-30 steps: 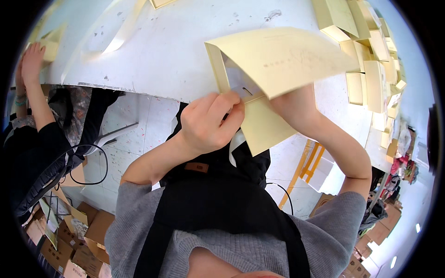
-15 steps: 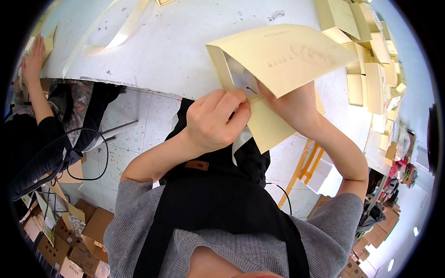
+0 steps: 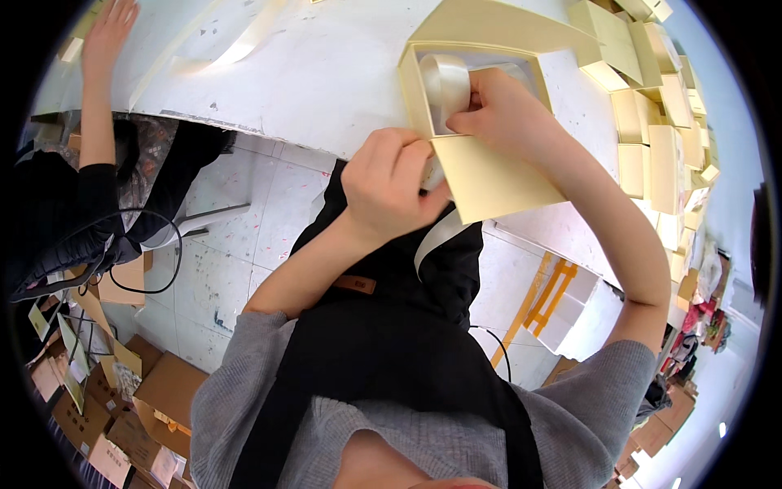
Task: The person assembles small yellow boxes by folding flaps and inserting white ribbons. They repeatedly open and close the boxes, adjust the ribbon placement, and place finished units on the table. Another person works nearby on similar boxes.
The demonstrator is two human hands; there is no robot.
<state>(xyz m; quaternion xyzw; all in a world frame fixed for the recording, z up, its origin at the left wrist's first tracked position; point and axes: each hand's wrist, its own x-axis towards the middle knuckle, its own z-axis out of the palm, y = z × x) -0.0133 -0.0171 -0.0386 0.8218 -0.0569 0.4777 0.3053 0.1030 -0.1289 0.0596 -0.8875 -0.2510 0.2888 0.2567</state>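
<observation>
A pale yellow cardboard box (image 3: 416, 98) stands at the table's near edge with its lid (image 3: 497, 26) raised at the back and a front flap (image 3: 498, 186) hanging toward me. My right hand (image 3: 507, 110) reaches into it, fingers pinched at a loop of cream satin ribbon (image 3: 446, 81) that curls up inside. Closed at the box's near left corner, my left hand (image 3: 389, 178) grips ribbon there. Below it a loose ribbon tail (image 3: 440, 238) dangles over my black apron. What lies deeper in the box is mostly hidden.
Many similar yellow boxes (image 3: 652, 155) are stacked along the table's right side. Lengths of ribbon (image 3: 236, 49) lie on the white table (image 3: 326, 90). At the left, a co-worker's hand (image 3: 110, 33) rests by another box. Brown cartons (image 3: 167, 391) crowd the lower left floor.
The box has tipped so its open top faces me, and it sits farther off. My right hand has come from under the lid into the box, at a ribbon loop that now shows.
</observation>
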